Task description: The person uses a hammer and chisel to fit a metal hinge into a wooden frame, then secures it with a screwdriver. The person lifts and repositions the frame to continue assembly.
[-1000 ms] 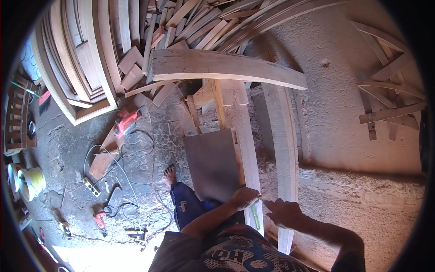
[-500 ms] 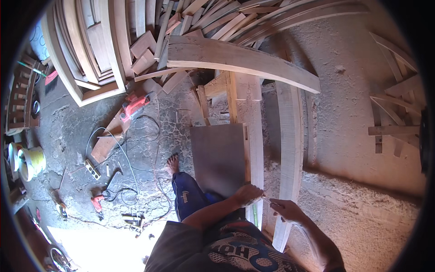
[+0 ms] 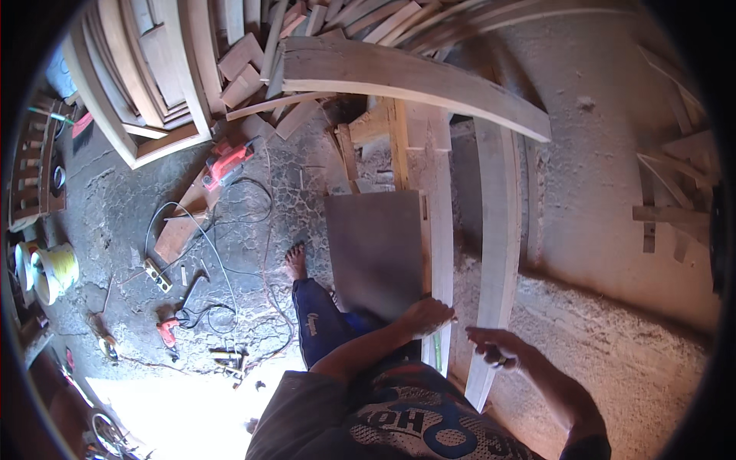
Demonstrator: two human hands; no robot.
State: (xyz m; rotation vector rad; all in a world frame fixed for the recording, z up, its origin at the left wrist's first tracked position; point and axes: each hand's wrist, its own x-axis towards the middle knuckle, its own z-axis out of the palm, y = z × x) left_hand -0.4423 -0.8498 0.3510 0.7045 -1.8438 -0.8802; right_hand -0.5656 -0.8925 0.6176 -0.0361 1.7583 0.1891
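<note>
My left hand (image 3: 429,317) is closed just above the pale wooden beam (image 3: 439,253), near the lower corner of a dark flat board (image 3: 374,245). What its fingers hold, if anything, is too small to make out. To the right, my right hand (image 3: 497,346) hangs over the second long beam (image 3: 497,222). Its index finger points toward my left hand while the other fingers curl round a small object, dark and whitish, whose kind I cannot tell. A thin green strip (image 3: 437,349) shows on the near beam below my left hand.
A thick plank (image 3: 414,80) lies across the far ends of the beams. Beyond it are piled offcuts (image 3: 368,23). On the floor at left lie a red electric planer (image 3: 228,163), a red drill (image 3: 166,331), a power strip (image 3: 158,274) and loose cables. Door-like frames (image 3: 172,149) stand far left.
My hands, which met over the beam, have moved apart. The right hand went to the right, its index finger now extended. The whole view has shifted slightly.
</note>
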